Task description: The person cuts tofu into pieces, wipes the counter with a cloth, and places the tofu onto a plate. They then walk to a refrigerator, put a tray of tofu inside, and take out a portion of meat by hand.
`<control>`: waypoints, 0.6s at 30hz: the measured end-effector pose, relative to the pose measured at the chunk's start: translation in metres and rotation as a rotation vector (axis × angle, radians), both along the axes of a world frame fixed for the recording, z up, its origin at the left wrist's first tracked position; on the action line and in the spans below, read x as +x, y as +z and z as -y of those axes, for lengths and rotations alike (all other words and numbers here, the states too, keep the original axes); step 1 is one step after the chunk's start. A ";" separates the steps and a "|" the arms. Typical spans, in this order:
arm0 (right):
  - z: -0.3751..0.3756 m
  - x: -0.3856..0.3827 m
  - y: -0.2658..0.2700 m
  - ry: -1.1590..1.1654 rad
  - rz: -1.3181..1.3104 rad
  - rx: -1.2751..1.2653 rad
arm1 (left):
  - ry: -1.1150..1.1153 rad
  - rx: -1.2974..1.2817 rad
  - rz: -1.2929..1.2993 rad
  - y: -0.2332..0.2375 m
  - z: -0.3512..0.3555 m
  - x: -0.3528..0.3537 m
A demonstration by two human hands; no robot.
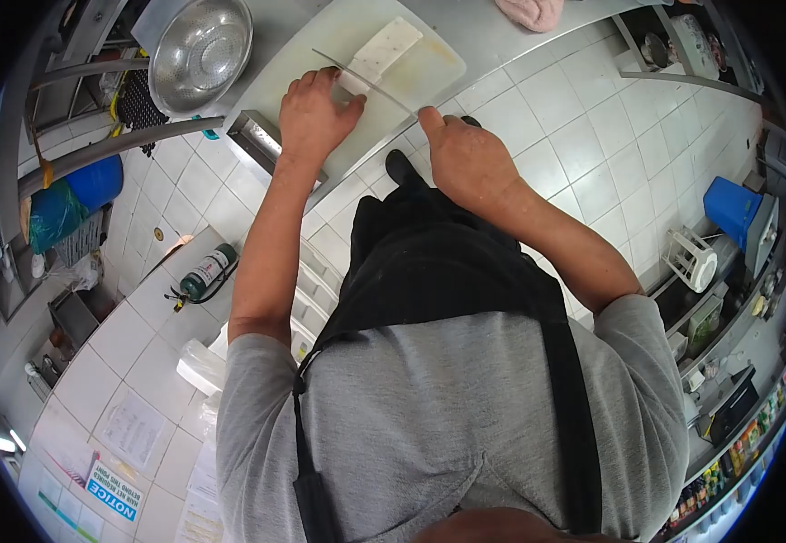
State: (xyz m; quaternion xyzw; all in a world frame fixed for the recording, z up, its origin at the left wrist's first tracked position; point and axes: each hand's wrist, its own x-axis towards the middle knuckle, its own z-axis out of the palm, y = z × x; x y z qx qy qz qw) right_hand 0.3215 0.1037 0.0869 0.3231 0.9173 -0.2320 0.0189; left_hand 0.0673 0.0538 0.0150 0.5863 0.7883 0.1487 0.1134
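A white speckled block [387, 49] lies on a pale cutting board [435, 63] at the top centre. A thin knife blade [366, 81] crosses the board at the block's near end. Its handle is inside my right hand [470, 161], which is closed round it at the board's right edge. My left hand [318, 113] rests over the board on the near left side of the blade, fingertips close to the blade and to a small white piece [353, 82] cut off by it. Whether these fingers grip the piece is hard to see.
A metal colander [201, 56] stands left of the board, and a metal tray [257, 138] sits at its near left edge. A pink cloth [532, 11] lies on the counter at the top. A green cylinder [208, 272] is at the left.
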 end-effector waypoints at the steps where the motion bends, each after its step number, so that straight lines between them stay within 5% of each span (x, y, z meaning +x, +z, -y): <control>1: 0.000 0.001 -0.001 -0.004 -0.004 -0.002 | 0.002 -0.003 0.001 0.001 0.000 0.000; 18: 0.003 -0.001 -0.012 -0.014 0.005 -0.025 | 0.012 0.024 0.001 -0.008 -0.003 0.000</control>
